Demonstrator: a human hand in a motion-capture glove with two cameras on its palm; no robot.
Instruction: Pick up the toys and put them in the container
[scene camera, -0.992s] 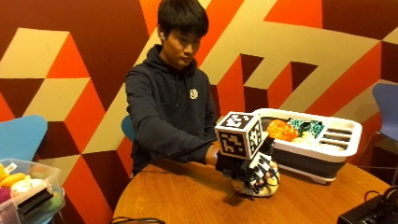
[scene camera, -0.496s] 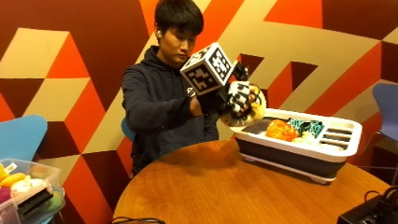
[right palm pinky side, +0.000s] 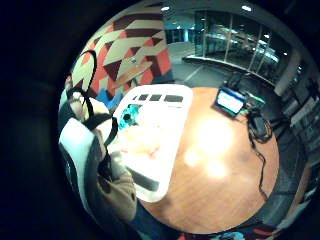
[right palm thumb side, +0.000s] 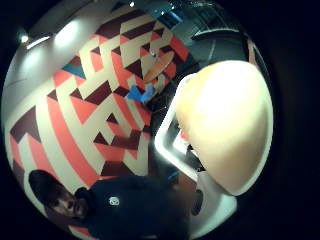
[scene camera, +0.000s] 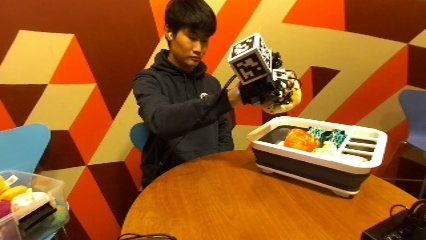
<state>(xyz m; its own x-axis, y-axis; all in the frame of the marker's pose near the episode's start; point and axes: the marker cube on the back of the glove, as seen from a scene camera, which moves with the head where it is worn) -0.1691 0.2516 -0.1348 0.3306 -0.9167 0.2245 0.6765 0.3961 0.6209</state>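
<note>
We hold a rounded yellowish plush toy (scene camera: 287, 98) in the curled grip of our gloved right hand (scene camera: 269, 90) above the white-rimmed grey plastic container (scene camera: 318, 172) on the round wooden tabletop (scene camera: 219, 205), which already holds an orange toy (scene camera: 299, 140) and a teal one (scene camera: 327, 135), so dropping this one remains.

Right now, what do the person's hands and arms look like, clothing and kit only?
The right hand wears a black glove. In the little finger side palm view, black straps and loops and white plastic edge the picture. Both arms are in the long sleeves of a dark navy hoodie with a small white chest logo. The other hand is out of sight.
</note>
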